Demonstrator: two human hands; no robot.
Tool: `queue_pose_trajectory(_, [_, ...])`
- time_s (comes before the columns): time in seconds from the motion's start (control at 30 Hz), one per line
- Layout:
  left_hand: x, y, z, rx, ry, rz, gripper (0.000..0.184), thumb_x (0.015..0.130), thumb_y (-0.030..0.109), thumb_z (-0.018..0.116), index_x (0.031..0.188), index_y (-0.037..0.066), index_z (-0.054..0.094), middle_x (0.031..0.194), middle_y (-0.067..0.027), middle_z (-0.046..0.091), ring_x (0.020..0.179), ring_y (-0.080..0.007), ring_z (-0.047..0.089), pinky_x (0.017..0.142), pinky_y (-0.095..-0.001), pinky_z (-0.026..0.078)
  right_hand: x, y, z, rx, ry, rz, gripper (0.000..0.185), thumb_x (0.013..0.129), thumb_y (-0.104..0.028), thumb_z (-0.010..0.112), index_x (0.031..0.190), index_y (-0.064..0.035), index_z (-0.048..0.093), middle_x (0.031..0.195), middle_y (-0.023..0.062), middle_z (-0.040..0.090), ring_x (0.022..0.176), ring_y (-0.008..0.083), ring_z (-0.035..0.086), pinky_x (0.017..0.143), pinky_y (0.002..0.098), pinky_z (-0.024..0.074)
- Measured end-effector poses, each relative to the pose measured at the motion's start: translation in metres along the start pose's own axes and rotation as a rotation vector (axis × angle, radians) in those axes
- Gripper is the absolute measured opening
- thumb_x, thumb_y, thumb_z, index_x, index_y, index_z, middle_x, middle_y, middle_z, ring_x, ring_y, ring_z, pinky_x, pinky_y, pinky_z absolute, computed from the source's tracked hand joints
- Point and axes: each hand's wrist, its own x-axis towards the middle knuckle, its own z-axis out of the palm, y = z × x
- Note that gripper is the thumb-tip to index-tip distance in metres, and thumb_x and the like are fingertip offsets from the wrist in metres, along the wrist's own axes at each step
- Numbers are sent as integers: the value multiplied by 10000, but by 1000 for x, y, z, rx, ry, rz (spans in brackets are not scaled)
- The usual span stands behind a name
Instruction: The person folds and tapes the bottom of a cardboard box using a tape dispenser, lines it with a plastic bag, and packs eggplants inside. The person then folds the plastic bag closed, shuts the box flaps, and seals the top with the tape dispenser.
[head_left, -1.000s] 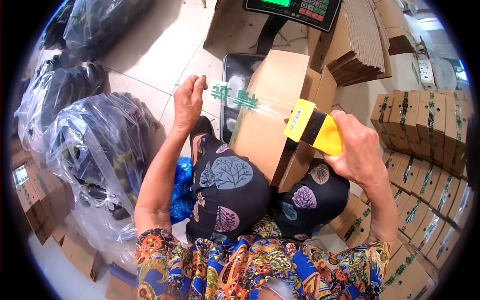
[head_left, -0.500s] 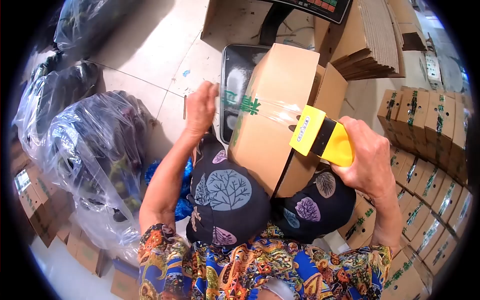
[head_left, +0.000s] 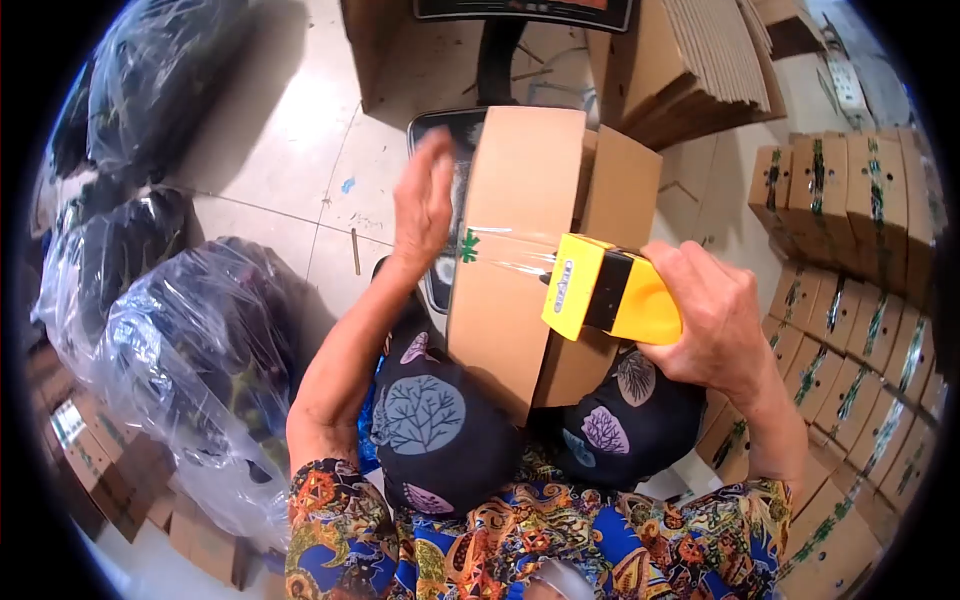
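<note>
A brown cardboard box (head_left: 523,175) stands between my knees, one flap (head_left: 625,190) raised on its right side. My right hand (head_left: 712,312) is closed round a yellow and black tape dispenser (head_left: 600,292), held over the box's right edge. Clear packing tape (head_left: 508,250) with a green printed mark stretches across the box top to the dispenser. To the left of the box is my left hand (head_left: 424,208), its fingers stretched out and slightly blurred, holding nothing. Whether it touches the box's left side I cannot tell.
Behind the box stands a weighing scale (head_left: 497,65), its platform partly hidden under the box. Flattened cartons (head_left: 700,60) lean at the upper right. Taped boxes (head_left: 850,350) are stacked along the right. Filled clear plastic bags (head_left: 200,340) lie at the left.
The box appears turned more upright in view, and the tape dispenser has shifted left with my right hand. My left hand has straightened its fingers; less green print shows on the box top.
</note>
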Motion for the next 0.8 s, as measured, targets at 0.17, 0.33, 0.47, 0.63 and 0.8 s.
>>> queue_pose_trajectory(0.17, [55,100,23,678,-336,649,593,899,421,583,1325,19,495,1188,-170,594,1156,-317,526,1028,-429,358,-2,6,4,17,69,-58,558,590,-201,808,1071,-53,565,766,94,553,668,281,615,567,380,494])
queue_pose_trajectory(0.33, [70,121,25,728,-637,477,640,956,510,496,1428,86,414,1124,-129,630,1064,-329,601,962,-412,423,-6,8,5,28,69,-42,576,576,-218,816,1068,-57,563,772,95,554,686,283,626,573,382,499])
queue_pose_trajectory(0.47, [73,117,49,775,-660,759,554,978,398,500,1487,246,345,1344,-118,534,1071,-323,612,955,-416,459,-7,4,6,12,59,-55,591,566,-216,822,1068,-59,553,779,97,552,690,274,632,580,380,504])
queue_pose_trajectory(0.63, [100,117,88,485,-701,1013,431,861,165,616,1288,194,561,1381,-72,517,1056,-324,620,920,-410,501,-9,0,5,-32,24,-77,597,570,-207,821,1078,-61,543,796,103,551,694,267,634,596,370,509])
queue_pose_trajectory(0.8, [104,117,106,408,-952,865,280,896,165,547,1171,135,584,1125,-85,639,888,-337,640,781,-430,527,-11,-1,4,-16,33,-68,619,569,-196,818,1103,-57,536,790,96,536,677,259,620,618,357,508])
